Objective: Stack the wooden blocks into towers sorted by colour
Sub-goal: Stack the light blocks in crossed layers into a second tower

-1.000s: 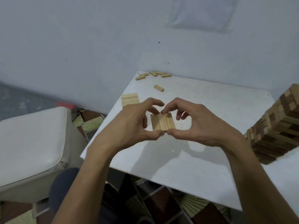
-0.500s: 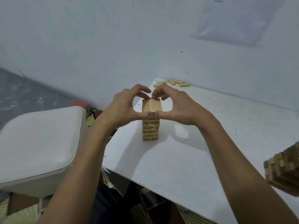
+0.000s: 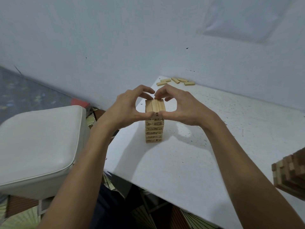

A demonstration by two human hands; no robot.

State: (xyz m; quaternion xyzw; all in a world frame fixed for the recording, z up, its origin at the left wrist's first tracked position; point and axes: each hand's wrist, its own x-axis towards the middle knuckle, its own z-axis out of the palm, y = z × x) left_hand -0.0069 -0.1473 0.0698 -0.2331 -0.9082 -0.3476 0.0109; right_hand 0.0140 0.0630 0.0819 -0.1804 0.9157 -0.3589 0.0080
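Observation:
A light wooden tower [image 3: 154,129] of several layers stands near the left edge of the white table [image 3: 189,154]. Its top layer [image 3: 155,105] is three pale blocks side by side. My left hand [image 3: 130,108] and my right hand [image 3: 178,106] pinch that top layer from both sides, thumbs at the near edge and fingertips at the far edge. Several loose pale blocks [image 3: 175,81] lie at the table's far corner. A mixed tower of dark and light blocks [image 3: 290,174] sits at the right edge of the view, partly cut off.
A white cushioned stool [image 3: 39,146] stands to the left of the table. A pale wall [image 3: 148,38] runs behind the table. Patterned floor tiles [image 3: 16,217] show below the table's near edge.
A second ago both hands held the three pale blocks low over the table. They now hold them on top of the light tower, and the view has shifted left so the mixed tower is mostly cut off.

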